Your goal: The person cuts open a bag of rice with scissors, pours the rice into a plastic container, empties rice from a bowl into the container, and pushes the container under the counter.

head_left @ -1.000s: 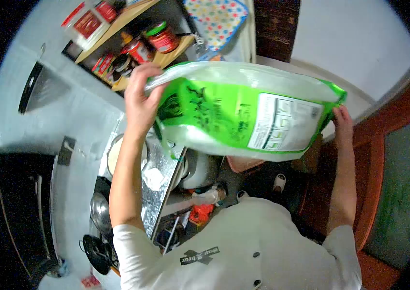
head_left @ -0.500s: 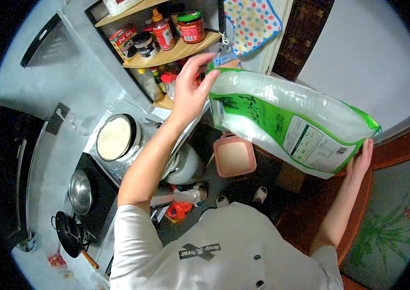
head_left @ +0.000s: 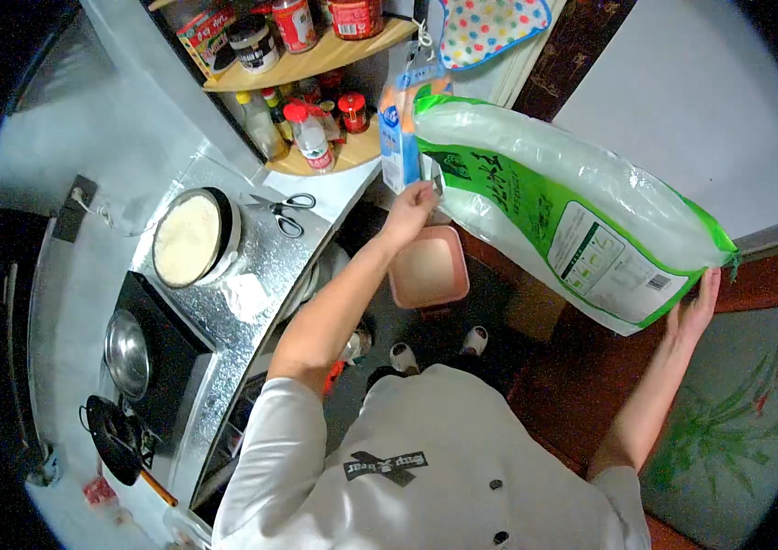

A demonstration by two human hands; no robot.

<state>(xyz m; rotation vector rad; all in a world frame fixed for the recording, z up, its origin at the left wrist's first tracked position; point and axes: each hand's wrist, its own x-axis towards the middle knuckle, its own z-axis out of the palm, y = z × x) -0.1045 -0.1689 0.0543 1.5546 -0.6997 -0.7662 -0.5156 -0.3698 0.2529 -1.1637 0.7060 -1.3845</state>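
Note:
A large clear-and-green plastic rice bag (head_left: 536,206) is held up before me, slanting down to the right. My left hand (head_left: 410,215) pinches the lower corner of its left end. At the bag's right end, my right hand (head_left: 693,312) grips the bottom corner, some of its fingers hidden behind the plastic. Below the bag's left end stands a pink square bin (head_left: 428,268) with pale contents. A blue and orange carton (head_left: 400,137) hangs or stands just behind the left end of the bag; its support is hidden.
On the left counter are a round pan of pale contents (head_left: 187,240), scissors (head_left: 284,211), a metal lid (head_left: 128,354) and a wok (head_left: 114,440). Wooden corner shelves (head_left: 334,151) hold jars and bottles. A dotted cloth (head_left: 490,32) hangs at the back.
My left hand has moved down from the bag's upper left corner to its lower left corner. The right hand keeps its hold. The view has shifted, showing more of the counter and scissors.

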